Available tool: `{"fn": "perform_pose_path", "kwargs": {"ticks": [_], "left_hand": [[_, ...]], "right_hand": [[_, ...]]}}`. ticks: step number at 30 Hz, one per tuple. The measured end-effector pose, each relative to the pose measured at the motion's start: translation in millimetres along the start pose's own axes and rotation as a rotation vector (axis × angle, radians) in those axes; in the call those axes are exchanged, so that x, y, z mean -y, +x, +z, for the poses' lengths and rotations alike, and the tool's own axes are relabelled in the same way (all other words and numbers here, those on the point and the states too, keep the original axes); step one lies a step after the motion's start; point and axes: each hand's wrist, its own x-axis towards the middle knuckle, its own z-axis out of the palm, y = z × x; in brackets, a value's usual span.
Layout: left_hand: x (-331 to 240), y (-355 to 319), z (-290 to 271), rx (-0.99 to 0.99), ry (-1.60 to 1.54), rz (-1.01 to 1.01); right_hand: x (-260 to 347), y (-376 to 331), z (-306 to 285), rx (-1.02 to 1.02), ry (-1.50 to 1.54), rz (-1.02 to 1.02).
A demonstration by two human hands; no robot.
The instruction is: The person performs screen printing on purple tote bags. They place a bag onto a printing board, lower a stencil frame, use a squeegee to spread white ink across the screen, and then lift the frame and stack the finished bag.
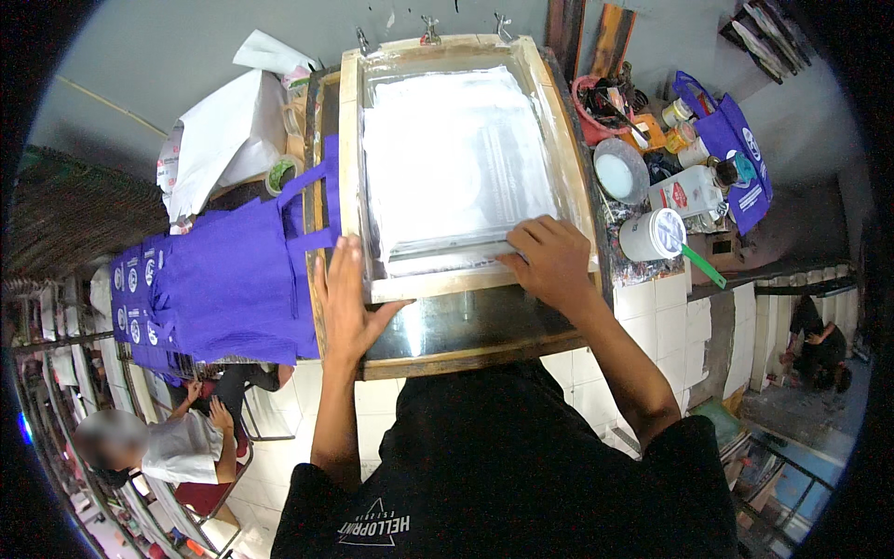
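Observation:
A wooden screen-printing frame [351, 140] lies over a dark board with a glossy top [466, 321] in front of me. White ink coats much of its mesh [452, 158]. Across the near end of the mesh stretches a long, thin squeegee [438, 255]. My right hand [554, 261] has its fingers curled over the squeegee's right part, near the frame's right rail. At the frame's near left corner rests my left hand [346, 303], fingers stretched upward and thumb spread apart, holding nothing. Purple fabric bags [233, 279] lie just left of the board.
On the right stand a white tub [644, 238] with a green-handled tool [700, 265], a bowl [621, 173], a plastic bottle [687, 192] and a pink basin [589, 116]. Metal clamps [429, 31] line the frame's far edge. One person [191, 438] sits lower left; another [819, 340] crouches far right.

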Motion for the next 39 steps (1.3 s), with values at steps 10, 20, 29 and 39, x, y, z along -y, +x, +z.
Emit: {"fn": "perform_pose_path", "kwargs": {"ticks": [10, 20, 29, 39], "left_hand": [[-6.8, 35.2, 13.3, -0.210, 0.034, -0.236], [-0.2, 22.6, -11.5, -0.125, 0.191, -0.040], [100.6, 56.4, 0.3, 0.146, 0.013, -0.884], [220.3, -19.4, -152.1, -0.217, -0.245, -0.854]], "right_hand": [[4.8, 104.3, -108.6, -0.439, -0.188, -0.152], [-2.9, 174.6, -158.0, -0.511, -0.256, -0.110], [20.8, 241.9, -204.6, -0.315, -0.118, 0.304], [0.9, 277.7, -199.6, -0.494, -0.089, 0.131]]}}
